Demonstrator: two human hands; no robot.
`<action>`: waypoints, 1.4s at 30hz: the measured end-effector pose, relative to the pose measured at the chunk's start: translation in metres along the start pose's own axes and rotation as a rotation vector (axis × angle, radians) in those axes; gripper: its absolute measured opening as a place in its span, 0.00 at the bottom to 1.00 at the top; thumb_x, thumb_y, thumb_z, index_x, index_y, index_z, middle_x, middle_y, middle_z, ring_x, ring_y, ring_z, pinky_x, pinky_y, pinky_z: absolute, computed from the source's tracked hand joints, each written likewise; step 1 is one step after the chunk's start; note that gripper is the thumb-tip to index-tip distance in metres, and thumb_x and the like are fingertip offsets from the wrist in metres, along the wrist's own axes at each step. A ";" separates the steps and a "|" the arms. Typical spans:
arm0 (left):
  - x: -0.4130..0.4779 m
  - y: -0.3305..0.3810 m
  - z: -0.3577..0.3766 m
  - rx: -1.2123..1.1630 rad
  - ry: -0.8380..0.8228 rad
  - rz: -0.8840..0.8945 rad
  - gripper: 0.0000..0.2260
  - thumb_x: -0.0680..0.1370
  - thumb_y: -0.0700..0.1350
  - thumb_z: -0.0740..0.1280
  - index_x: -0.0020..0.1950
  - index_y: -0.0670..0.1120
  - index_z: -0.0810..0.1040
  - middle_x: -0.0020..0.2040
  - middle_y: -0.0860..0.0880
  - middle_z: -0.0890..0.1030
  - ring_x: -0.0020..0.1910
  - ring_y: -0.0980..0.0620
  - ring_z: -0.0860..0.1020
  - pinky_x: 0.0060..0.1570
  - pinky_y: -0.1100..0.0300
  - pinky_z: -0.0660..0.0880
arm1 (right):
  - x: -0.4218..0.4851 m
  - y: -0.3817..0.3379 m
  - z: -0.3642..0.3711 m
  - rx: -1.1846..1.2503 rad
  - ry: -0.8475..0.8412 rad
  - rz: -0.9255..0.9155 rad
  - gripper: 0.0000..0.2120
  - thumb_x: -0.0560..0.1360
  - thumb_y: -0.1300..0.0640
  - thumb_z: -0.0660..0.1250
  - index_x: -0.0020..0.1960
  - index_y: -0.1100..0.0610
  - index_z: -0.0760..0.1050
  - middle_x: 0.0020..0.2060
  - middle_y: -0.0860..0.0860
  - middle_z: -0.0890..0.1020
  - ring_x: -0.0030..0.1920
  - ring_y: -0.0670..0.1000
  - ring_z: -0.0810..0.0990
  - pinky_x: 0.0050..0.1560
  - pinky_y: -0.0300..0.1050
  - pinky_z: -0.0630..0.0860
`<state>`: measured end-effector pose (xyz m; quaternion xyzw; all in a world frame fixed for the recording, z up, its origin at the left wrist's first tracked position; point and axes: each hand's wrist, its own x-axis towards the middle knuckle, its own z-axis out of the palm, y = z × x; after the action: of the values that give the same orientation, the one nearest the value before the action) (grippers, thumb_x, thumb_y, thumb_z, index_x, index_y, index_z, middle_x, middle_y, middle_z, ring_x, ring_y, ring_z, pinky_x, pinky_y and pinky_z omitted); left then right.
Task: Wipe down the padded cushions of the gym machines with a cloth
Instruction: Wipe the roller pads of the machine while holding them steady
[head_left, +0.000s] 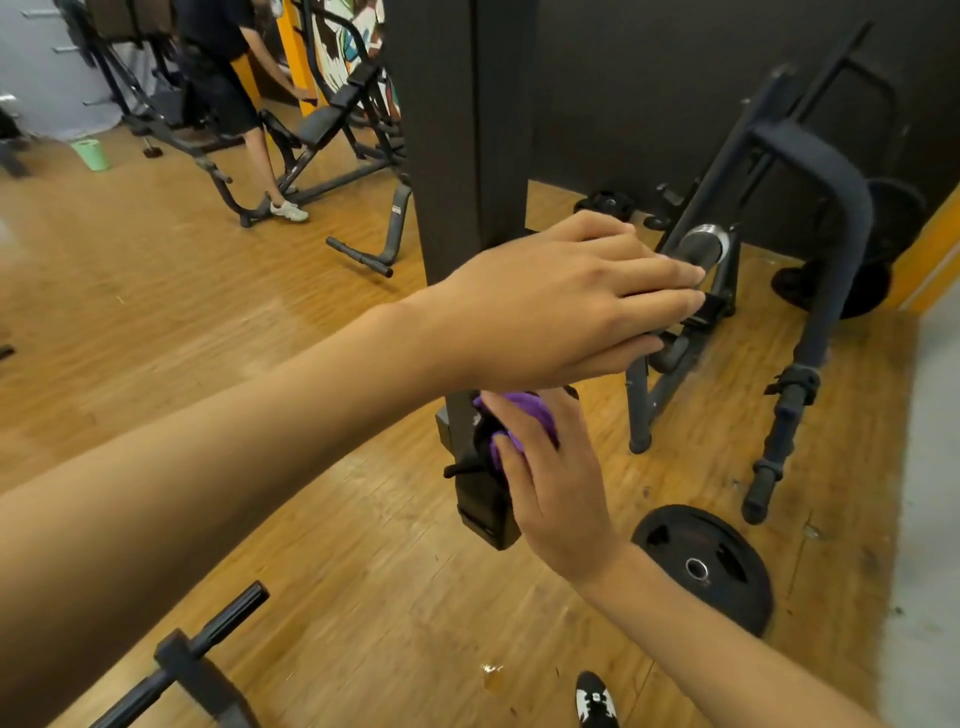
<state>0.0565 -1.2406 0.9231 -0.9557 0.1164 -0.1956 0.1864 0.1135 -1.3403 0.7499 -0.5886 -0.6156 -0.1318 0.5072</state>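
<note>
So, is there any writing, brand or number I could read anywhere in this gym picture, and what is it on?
Nothing here reads clearly.
White label on the curved machine leg: too blurred to read.
Weight plate: any markings too dark to read.
Wall mural: coloured shapes, no legible letters.
Purple cloth: no print visible.
Shoe: small mark, unreadable.

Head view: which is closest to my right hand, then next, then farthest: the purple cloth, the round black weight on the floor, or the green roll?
1. purple cloth, gripped in the right hand itself.
2. round black weight, on the floor just right of it.
3. green roll, far off at the back left.
</note>
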 end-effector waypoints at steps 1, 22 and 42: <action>0.000 -0.001 0.000 -0.008 -0.005 0.000 0.21 0.87 0.50 0.53 0.76 0.43 0.73 0.75 0.44 0.75 0.70 0.43 0.76 0.74 0.43 0.66 | 0.002 -0.001 0.004 -0.038 0.005 -0.018 0.15 0.84 0.58 0.61 0.70 0.57 0.73 0.65 0.59 0.75 0.66 0.59 0.74 0.63 0.56 0.75; 0.004 -0.010 0.008 0.021 0.010 -0.031 0.22 0.88 0.51 0.51 0.77 0.45 0.72 0.77 0.46 0.73 0.72 0.46 0.75 0.77 0.47 0.60 | 0.003 0.013 0.007 -0.172 0.083 -0.004 0.14 0.81 0.64 0.67 0.66 0.60 0.77 0.59 0.55 0.82 0.63 0.57 0.78 0.65 0.61 0.75; -0.008 0.000 0.002 0.007 0.023 -0.024 0.21 0.87 0.50 0.52 0.77 0.45 0.73 0.77 0.46 0.73 0.79 0.46 0.68 0.80 0.42 0.55 | 0.007 0.005 -0.008 -0.105 0.002 -0.017 0.06 0.80 0.65 0.65 0.50 0.63 0.82 0.44 0.52 0.82 0.45 0.50 0.79 0.48 0.48 0.78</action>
<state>0.0498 -1.2380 0.9186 -0.9541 0.1065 -0.2092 0.1859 0.1232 -1.3404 0.7566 -0.6089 -0.6124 -0.1690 0.4750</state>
